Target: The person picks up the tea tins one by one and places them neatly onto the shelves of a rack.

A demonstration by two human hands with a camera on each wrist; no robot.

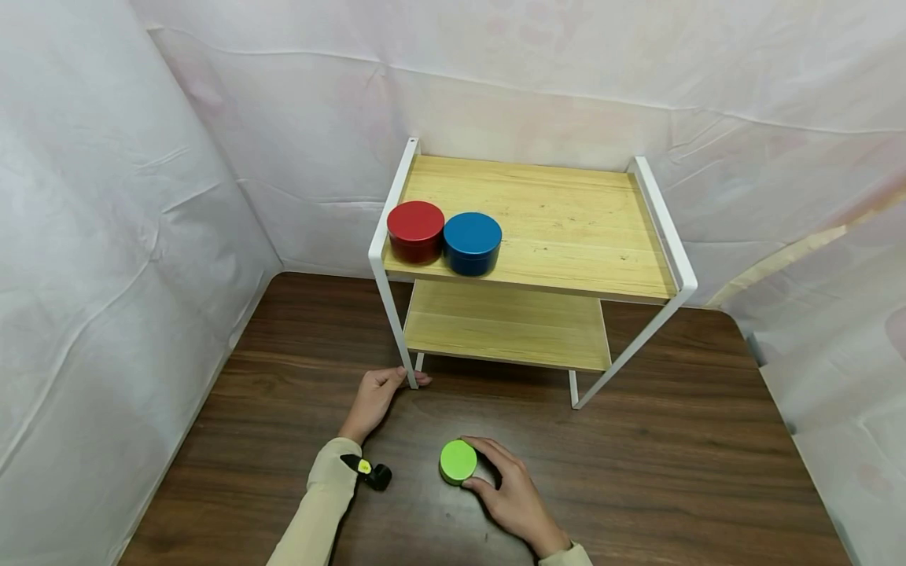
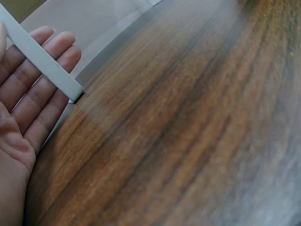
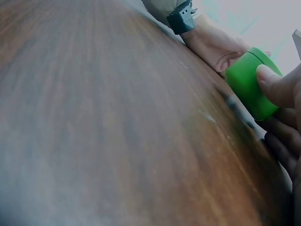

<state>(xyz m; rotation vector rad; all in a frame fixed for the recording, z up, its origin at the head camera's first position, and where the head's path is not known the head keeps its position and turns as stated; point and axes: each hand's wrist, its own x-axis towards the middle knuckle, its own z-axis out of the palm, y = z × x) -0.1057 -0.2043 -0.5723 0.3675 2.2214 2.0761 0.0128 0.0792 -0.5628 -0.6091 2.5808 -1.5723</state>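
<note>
A small round green tin (image 1: 458, 461) with a lid is on or just above the table, held between the thumb and fingers of my right hand (image 1: 515, 499). The right wrist view shows my thumb (image 3: 269, 80) pressed to the side of the green tin (image 3: 249, 84). My left hand (image 1: 375, 401) holds the front left leg (image 1: 396, 326) of a white-framed shelf, low by the table. In the left wrist view, the fingers (image 2: 40, 94) lie behind the white leg (image 2: 42, 61), and the thumb touches it at the image edge.
On the shelf's top board (image 1: 566, 228), a red tin (image 1: 416, 232) and a blue tin (image 1: 472, 244) stand side by side at the front left. A lower board (image 1: 506, 322) sits beneath. The shelf stands on a dark wooden table (image 1: 672, 472), with pale cloth (image 1: 495, 102) hung around.
</note>
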